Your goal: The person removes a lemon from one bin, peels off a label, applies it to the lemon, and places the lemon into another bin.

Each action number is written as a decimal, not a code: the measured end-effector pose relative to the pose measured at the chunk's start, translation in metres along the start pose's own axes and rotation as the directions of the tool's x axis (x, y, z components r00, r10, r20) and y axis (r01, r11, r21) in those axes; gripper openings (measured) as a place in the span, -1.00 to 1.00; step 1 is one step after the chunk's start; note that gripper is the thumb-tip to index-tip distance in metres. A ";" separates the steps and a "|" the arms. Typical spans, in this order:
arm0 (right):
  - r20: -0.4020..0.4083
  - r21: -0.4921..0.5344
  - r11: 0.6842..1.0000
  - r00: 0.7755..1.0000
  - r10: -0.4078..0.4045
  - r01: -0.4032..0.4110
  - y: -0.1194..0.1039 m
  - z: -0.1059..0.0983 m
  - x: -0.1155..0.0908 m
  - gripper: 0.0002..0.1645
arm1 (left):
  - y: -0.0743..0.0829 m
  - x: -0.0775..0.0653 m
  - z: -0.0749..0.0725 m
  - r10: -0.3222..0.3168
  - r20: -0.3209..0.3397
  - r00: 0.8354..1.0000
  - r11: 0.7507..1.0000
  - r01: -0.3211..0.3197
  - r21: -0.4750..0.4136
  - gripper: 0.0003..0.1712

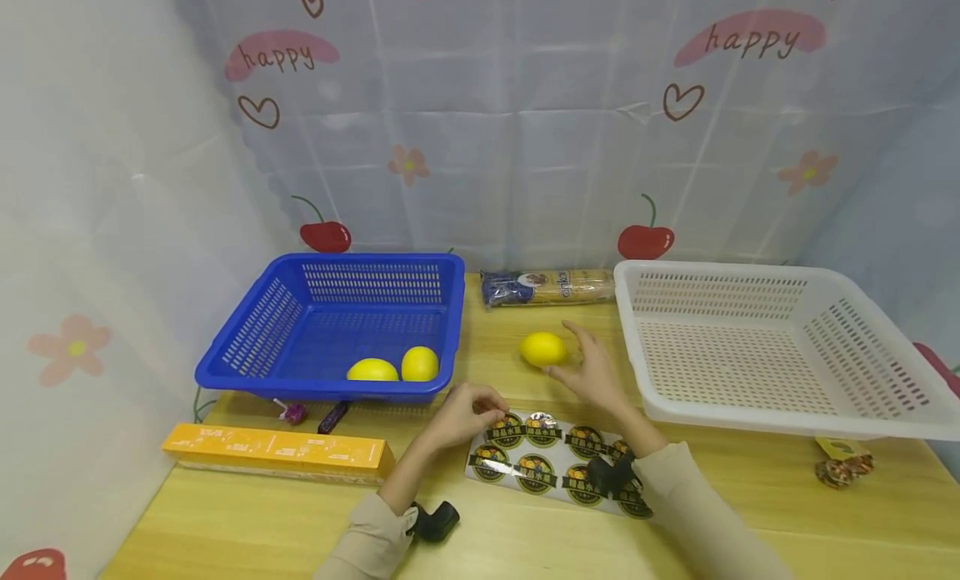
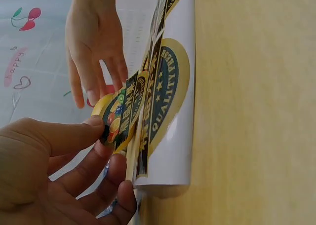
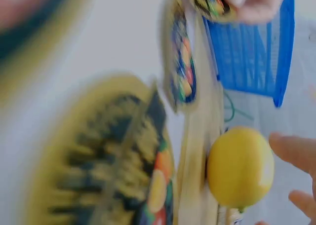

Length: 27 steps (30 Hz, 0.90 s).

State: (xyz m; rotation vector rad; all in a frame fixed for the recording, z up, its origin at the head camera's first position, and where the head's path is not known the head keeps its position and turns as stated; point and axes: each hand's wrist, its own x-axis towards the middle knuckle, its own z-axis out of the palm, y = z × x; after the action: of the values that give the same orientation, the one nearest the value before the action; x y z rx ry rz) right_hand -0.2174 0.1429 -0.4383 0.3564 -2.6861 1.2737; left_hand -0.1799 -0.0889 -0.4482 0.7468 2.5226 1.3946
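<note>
A round fruit-label sticker with a gold edge is pinched between the thumb and fingers of my left hand. That hand is over the upper left corner of the sticker sheet, which lies on the table with several round labels on it. Beyond the sheet, a yellow lemon rests on the wood. My right hand is at the lemon's right side, thumb and fingers spread around it. In the right wrist view a gap shows between a fingertip and the lemon.
A blue basket at left holds two lemons. At right stands a white basket. A packaged roll lies behind, an orange box front left, a lollipop beside the blue basket, wrapped snacks at right.
</note>
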 end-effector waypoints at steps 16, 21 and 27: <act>0.236 0.188 0.980 0.972 0.017 -0.063 0.023 0.008 0.034 -0.13 | 0.002 0.005 -0.003 -0.025 0.021 0.999 0.999 0.026 -0.047 -0.91; 0.259 0.193 0.980 0.966 0.004 -0.056 0.025 0.008 0.036 -0.17 | 0.007 0.012 -0.006 -0.025 -0.039 0.999 0.996 0.021 -0.088 -0.89; 0.288 0.206 0.978 0.956 -0.054 -0.007 0.025 0.007 0.033 -0.23 | 0.010 0.028 -0.002 -0.040 -0.209 0.977 0.979 -0.004 -0.205 -0.83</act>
State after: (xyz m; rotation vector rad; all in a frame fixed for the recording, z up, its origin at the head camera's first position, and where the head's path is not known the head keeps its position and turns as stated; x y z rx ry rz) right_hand -0.2565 0.1478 -0.4539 0.6496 -2.7760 1.6120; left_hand -0.2012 -0.0714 -0.4360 0.5626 2.4748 1.7796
